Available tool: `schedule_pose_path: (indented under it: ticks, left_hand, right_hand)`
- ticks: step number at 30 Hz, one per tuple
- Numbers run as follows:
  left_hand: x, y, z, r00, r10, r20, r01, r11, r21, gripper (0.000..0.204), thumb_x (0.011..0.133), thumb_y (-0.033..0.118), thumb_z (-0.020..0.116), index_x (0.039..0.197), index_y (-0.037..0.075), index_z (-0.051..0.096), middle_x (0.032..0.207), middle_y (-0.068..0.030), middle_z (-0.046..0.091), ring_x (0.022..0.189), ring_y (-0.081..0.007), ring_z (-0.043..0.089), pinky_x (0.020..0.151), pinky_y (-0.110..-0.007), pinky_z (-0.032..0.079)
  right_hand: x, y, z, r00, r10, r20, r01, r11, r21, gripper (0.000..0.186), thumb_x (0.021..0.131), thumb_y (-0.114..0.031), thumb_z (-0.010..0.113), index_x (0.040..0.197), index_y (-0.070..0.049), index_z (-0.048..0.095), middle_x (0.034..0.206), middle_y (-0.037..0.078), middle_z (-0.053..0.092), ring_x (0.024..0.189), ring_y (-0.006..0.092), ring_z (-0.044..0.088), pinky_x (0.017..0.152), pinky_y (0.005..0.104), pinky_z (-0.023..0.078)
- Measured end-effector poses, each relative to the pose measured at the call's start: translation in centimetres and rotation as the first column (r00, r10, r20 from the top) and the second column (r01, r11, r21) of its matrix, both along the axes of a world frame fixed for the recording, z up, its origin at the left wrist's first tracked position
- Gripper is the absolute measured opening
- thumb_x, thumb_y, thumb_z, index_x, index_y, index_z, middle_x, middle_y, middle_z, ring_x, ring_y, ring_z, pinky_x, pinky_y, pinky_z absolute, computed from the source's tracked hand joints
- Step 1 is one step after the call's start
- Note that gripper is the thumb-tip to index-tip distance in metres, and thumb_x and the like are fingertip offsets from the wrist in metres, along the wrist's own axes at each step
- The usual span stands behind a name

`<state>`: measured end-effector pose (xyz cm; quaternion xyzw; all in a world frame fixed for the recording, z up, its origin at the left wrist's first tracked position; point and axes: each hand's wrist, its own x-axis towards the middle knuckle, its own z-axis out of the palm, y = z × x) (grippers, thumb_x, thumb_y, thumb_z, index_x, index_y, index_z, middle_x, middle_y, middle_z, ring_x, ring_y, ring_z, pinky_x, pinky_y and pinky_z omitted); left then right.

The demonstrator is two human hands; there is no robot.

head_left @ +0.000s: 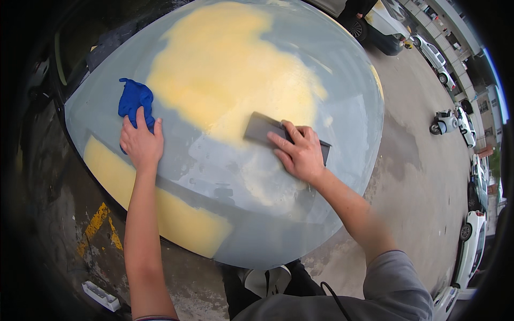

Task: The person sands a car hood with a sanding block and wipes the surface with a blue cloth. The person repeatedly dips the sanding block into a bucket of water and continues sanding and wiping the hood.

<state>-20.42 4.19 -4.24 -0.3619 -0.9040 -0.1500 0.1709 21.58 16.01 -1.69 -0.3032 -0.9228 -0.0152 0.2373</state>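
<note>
A car hood (176, 136) in grey primer, with large yellow filler patches, fills the middle of the view. On its left side my left hand (141, 142) presses a crumpled blue cloth (135, 100), its fingers closed over the near end. My right hand (303, 152) lies on a dark grey sheet of sandpaper (261, 128), right of the middle. Its fingers bend over the sheet, and the far right edge curls up past the hand. Under that sheet the surface is hidden. Wet-looking streaks show on the primer between the two hands.
A windscreen edge (61, 59) borders the hood at the upper left. Beyond the hood, at the top right, stands another car (386, 24) with a person beside it. A scooter (443, 122) and several parked white cars (472, 249) line the right. A white box-like object (100, 296) lies at the lower left.
</note>
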Motion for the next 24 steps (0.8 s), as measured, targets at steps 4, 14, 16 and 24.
schedule_pose_path:
  ticks: [4, 14, 16, 24]
  left_hand:
    - [1.8, 3.7, -1.1, 0.998, -0.061, -0.021, 0.063, 0.995, 0.079, 0.064, 0.107, 0.051, 0.067, 0.165, 0.025, 0.053, 0.165, -0.0254, 0.047, 0.153, -0.0467, 0.045, 0.128, -0.059, 0.032]
    - [0.0, 6.9, -1.3, 0.978, 0.206, -0.043, -0.204, 0.978, 0.051, 0.058, 0.111, 0.052, 0.061, 0.162, 0.025, 0.055, 0.164, -0.0282, 0.047, 0.149, -0.0473, 0.047, 0.126, -0.060, 0.031]
    - [1.9, 8.8, -1.4, 0.987, 0.161, 0.015, -0.162, 0.984, 0.071, 0.058, 0.111, 0.053, 0.061, 0.162, 0.025, 0.055, 0.164, -0.0282, 0.047, 0.149, -0.0477, 0.046, 0.125, -0.060, 0.031]
    - [-0.1, 6.8, -1.9, 0.983, 0.178, -0.044, -0.174, 0.982, 0.072, 0.057, 0.111, 0.053, 0.061, 0.160, 0.024, 0.056, 0.162, -0.0289, 0.049, 0.148, -0.0480, 0.047, 0.124, -0.060, 0.032]
  right_hand:
    - [-0.5, 17.4, 4.0, 0.946, -0.322, -0.043, 0.325, 0.940, 0.108, 0.044, 0.097, -0.026, 0.076, 0.141, -0.030, 0.079, 0.144, 0.007, 0.069, 0.109, 0.0382, 0.061, 0.097, 0.0495, 0.053]
    - [1.7, 0.4, 0.3, 0.999, -0.033, -0.027, 0.033, 0.999, -0.006, 0.052, 0.088, -0.023, 0.085, 0.139, -0.029, 0.080, 0.149, 0.011, 0.068, 0.112, 0.0362, 0.062, 0.102, 0.0494, 0.053]
    - [0.1, 11.3, 2.6, 0.974, -0.224, -0.010, 0.225, 0.974, 0.019, 0.048, 0.094, -0.027, 0.079, 0.142, -0.030, 0.078, 0.145, 0.009, 0.070, 0.109, 0.0389, 0.062, 0.100, 0.0502, 0.053]
    - [-1.1, -3.0, -1.2, 0.990, -0.117, -0.080, 0.113, 0.992, -0.055, 0.050, 0.085, -0.018, 0.084, 0.134, -0.030, 0.082, 0.152, 0.013, 0.065, 0.111, 0.0365, 0.062, 0.102, 0.0487, 0.051]
